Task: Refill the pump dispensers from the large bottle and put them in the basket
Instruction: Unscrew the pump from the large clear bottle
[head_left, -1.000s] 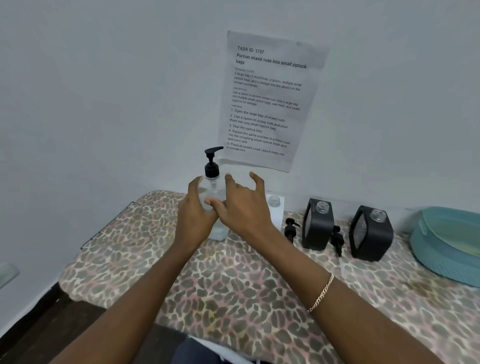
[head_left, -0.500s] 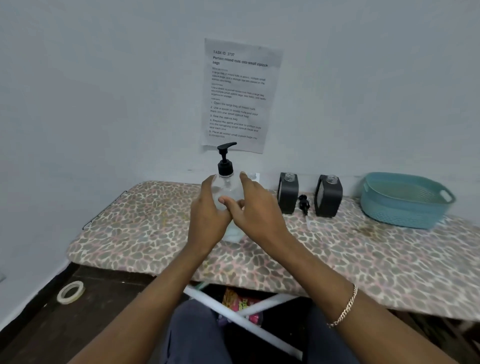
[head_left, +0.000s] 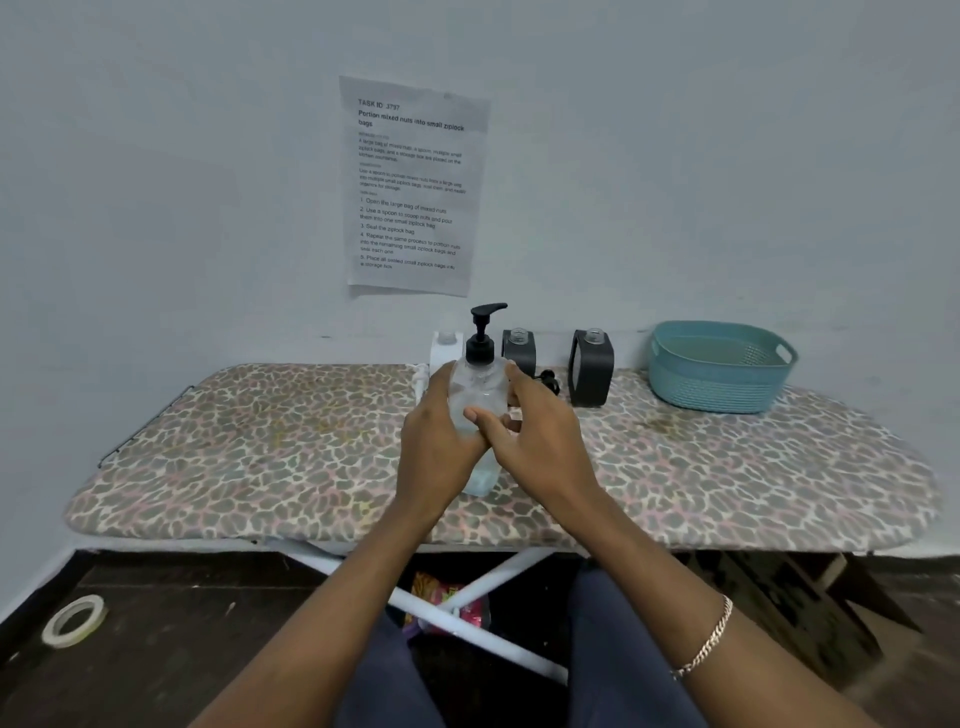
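A large clear bottle (head_left: 479, 391) with a black pump top stands on the leopard-print ironing board (head_left: 270, 457). My left hand (head_left: 434, 449) wraps its left side and grips it. My right hand (head_left: 540, 441) rests against its right side, thumb across the front, fingers spread. Behind it stand a white dispenser (head_left: 444, 349) and two black dispensers (head_left: 519, 349) (head_left: 591, 371), all with open necks. A loose black pump head (head_left: 549, 379) lies between the black ones. The teal basket (head_left: 719, 371) sits at the back right and looks empty.
A printed sheet (head_left: 413, 187) is taped to the wall above the board. Under the board I see white crossed legs (head_left: 467, 613) and a colourful packet (head_left: 441, 603). A tape roll (head_left: 72, 621) lies on the dark floor at left.
The view has pulled back and lowered, so the whole board, the basket and the floor show. Both hands stay on the large bottle; my right fingers have closed in toward it.
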